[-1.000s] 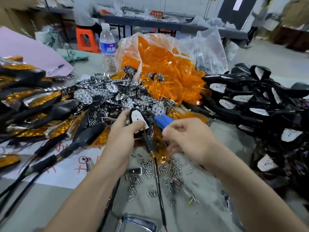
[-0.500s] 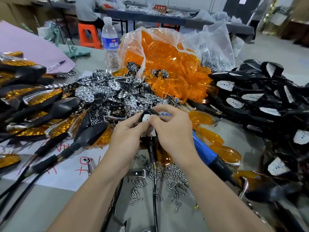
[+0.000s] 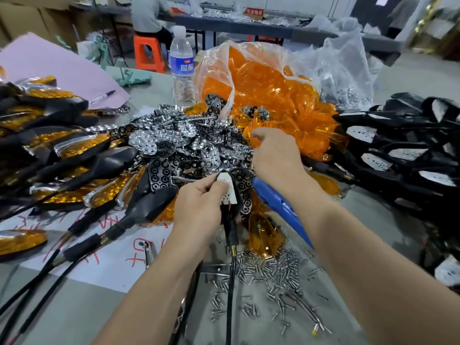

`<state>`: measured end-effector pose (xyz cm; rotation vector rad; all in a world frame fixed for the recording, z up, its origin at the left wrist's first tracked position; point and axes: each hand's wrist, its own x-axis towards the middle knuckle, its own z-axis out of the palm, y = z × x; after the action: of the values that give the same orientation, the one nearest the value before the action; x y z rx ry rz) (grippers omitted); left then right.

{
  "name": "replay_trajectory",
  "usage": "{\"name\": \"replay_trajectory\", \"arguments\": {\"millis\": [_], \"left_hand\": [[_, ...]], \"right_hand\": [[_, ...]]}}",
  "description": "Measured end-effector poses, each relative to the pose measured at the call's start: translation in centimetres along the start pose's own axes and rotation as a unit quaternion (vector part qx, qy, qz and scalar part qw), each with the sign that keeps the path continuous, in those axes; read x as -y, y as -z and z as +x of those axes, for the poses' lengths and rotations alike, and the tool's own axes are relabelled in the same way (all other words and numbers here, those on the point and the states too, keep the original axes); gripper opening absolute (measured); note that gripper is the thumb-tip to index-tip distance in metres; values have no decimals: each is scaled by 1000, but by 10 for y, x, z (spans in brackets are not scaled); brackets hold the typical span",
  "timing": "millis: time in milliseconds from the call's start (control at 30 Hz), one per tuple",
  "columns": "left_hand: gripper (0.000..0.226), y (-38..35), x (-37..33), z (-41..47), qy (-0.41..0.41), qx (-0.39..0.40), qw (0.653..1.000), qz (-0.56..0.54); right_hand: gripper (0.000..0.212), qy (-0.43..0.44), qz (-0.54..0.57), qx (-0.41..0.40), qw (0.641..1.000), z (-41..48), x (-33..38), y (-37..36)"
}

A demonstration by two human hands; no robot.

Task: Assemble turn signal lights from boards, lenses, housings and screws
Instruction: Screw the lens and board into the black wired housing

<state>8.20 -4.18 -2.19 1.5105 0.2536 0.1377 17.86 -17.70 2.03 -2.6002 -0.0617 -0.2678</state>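
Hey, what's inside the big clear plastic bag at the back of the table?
Orange lenses fill the bag; its lower part is partly covered by the right hand.

Lifted the right hand (image 3: pixel 276 155) off the housing (image 3: pixel 229 217) and reached it up and away to the near edge of the orange lenses (image 3: pixel 268 95), fingers (image 3: pixel 258 136) curled there. Left the white board (image 3: pixel 225 189) uncovered, with only the left hand (image 3: pixel 199 207) gripping the housing.

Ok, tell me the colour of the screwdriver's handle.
The screwdriver handle is blue; head view.
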Motion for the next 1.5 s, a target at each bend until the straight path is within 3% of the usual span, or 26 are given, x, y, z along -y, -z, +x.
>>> {"name": "replay_trajectory", "arguments": {"millis": [67, 133, 233, 333, 400, 533, 600, 700, 833, 1033, 1167, 1267, 1500], "left_hand": [[27, 1, 0, 4, 0, -2, 1000, 2], [28, 2, 0, 7, 3, 3, 1000, -6], [28, 5, 2, 8, 11, 8, 1000, -7], [25, 7, 2, 11, 18, 7, 1000, -20], [25, 10, 2, 16, 17, 6, 1000, -25], [28, 15, 7, 16, 13, 28, 999, -8], [29, 15, 6, 15, 14, 21, 1000, 1], [20, 10, -1, 14, 0, 18, 1000, 20], [12, 0, -9, 7, -9, 2, 1000, 29], [25, -2, -1, 2, 0, -2, 1000, 19], [37, -2, 1, 5, -8, -2, 1000, 27], [25, -3, 5, 7, -11, -4, 1000, 29], [20, -6, 6, 4, -14, 14, 1000, 8]], "right_hand": [[49, 10, -60, 50, 997, 19, 3, -6], [37, 20, -113, 60, 992, 27, 4, -13], [27, 7, -107, -51, 993, 24, 3, -16], [13, -10, 75, -143, 987, 12, 4, -1], [8, -2, 221, -167, 961, -9, 9, 9], [17, -27, 415, -125, 901, -68, 11, 3], [17, -52, 462, -95, 880, -87, 5, -2], [20, -31, 432, -38, 900, -97, -1, 2], [21, -65, 545, 1, 836, -101, -9, 8], [31, -78, 547, 31, 833, -104, -23, -1], [36, -58, 515, 41, 854, -103, -23, 0], [38, -34, 500, 3, 865, -104, -24, 1], [41, 70, 390, -103, 912, -108, -24, 0]]}}
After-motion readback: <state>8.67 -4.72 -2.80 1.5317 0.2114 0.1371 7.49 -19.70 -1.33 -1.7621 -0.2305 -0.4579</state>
